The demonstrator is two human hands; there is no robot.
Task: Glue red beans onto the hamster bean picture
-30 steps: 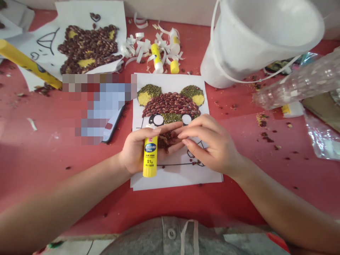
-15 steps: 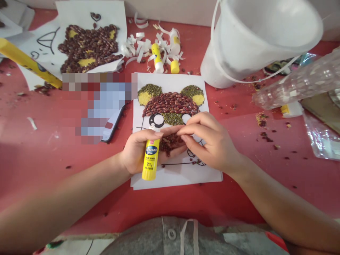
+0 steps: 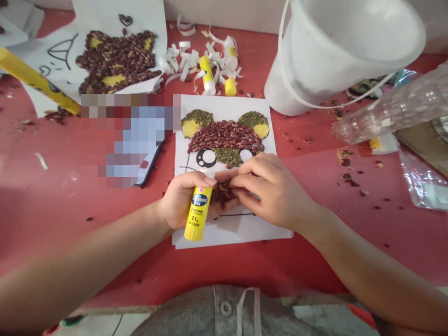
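Note:
My left hand point(image 3: 177, 198) is closed round a yellow glue stick point(image 3: 196, 217), its thumb pressing on the upper end. Dark red beans point(image 3: 223, 192) lie in the same palm. My right hand point(image 3: 280, 186) is bent over those beans, fingertips together at the palm; whatever they pinch is hidden. Under both hands lies a white sheet point(image 3: 231, 233) with an animal-head drawing. Red beans point(image 3: 224, 136) fill its forehead, green beans point(image 3: 227, 156) lie between the eyes, and the ears point(image 3: 196, 122) are green and yellow. My hands cover the drawing's lower part.
A white bucket point(image 3: 315, 70) stands at the back right, beside a clear plastic bottle point(image 3: 395, 105). On the left are a phone point(image 3: 150, 163), a yellow tube point(image 3: 38, 81) and another bean picture point(image 3: 115, 60). Paper scraps point(image 3: 187, 60) and glue sticks point(image 3: 206, 74) lie at the back.
My right hand has shifted slightly left and down, deeper over the beans in my left palm. The glue stick's lower end has tilted a little to the left.

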